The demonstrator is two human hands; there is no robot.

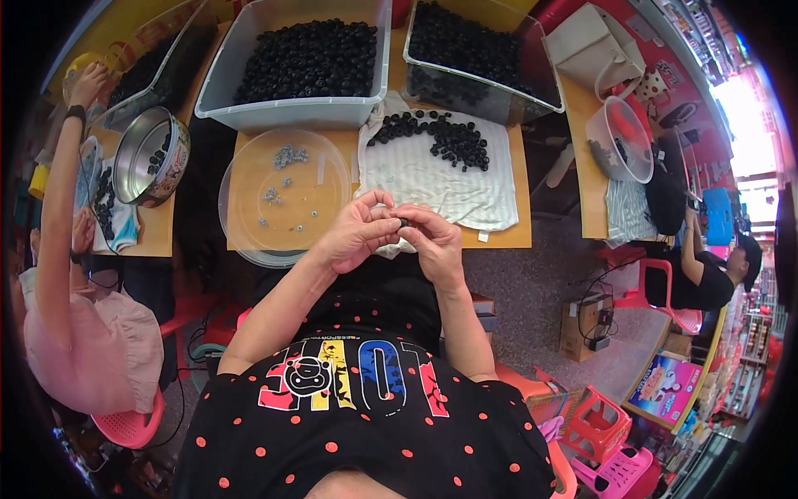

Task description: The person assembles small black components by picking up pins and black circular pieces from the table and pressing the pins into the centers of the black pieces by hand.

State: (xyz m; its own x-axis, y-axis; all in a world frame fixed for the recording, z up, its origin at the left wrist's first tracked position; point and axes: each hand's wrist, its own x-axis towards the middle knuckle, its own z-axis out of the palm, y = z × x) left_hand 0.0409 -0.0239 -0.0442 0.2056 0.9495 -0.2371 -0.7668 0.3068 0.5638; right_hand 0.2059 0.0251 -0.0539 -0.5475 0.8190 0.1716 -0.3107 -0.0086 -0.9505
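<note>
My left hand point(357, 234) and my right hand point(432, 239) meet at the near edge of a small wooden table point(507, 237), fingertips pinched together around a small black ring part point(403, 222). Just beyond them lies a white striped cloth point(432, 183) with a loose pile of black ring parts point(445, 137). To the left of the cloth sits a clear round plastic lid point(283, 195) holding a few small grey metal pieces point(288, 155).
Two clear bins of black parts stand at the table's far side, one point(299, 62) on the left and another point(474, 54) on the right. A person in pink point(91, 333) works at the left by a metal bowl point(150, 158). Another person point(706, 279) sits right, near pink stools point(615, 466).
</note>
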